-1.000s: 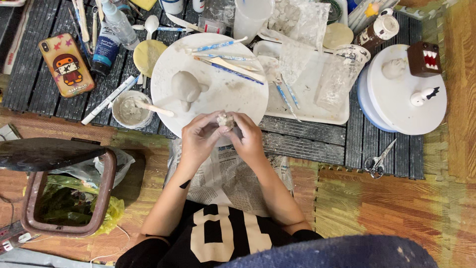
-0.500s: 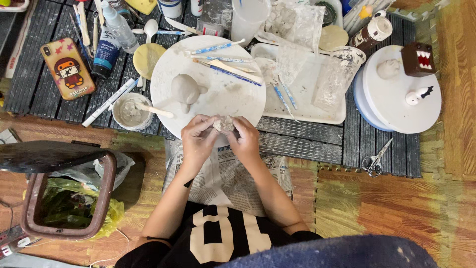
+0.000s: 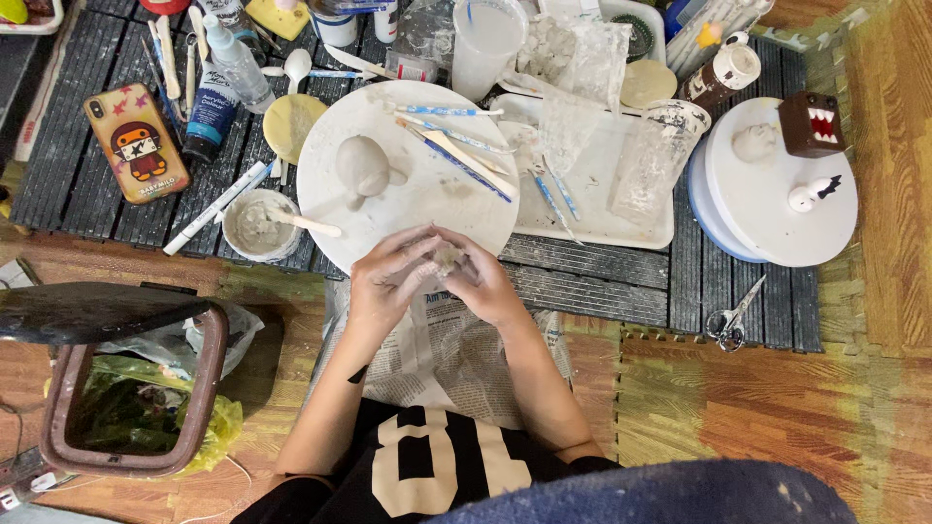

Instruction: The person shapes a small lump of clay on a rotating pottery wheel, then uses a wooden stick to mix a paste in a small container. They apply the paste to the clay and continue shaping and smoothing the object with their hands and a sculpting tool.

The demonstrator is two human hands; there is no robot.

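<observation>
My left hand and my right hand are pressed together around a small grey lump of clay, just over the near edge of a round white board. Fingers of both hands wrap the lump and hide most of it. On the board, farther away, rests a larger grey clay figure and several thin modelling tools. A crumpled sheet of newspaper lies under my wrists.
A small bowl of grey slip with a stick stands left of the board, a phone and paint bottle farther left. A white tray, turntable with figurines, scissors, and a bin surround me.
Both hands have stayed together on the clay lump, with fingers shifting slightly around it. The view has drifted a little.
</observation>
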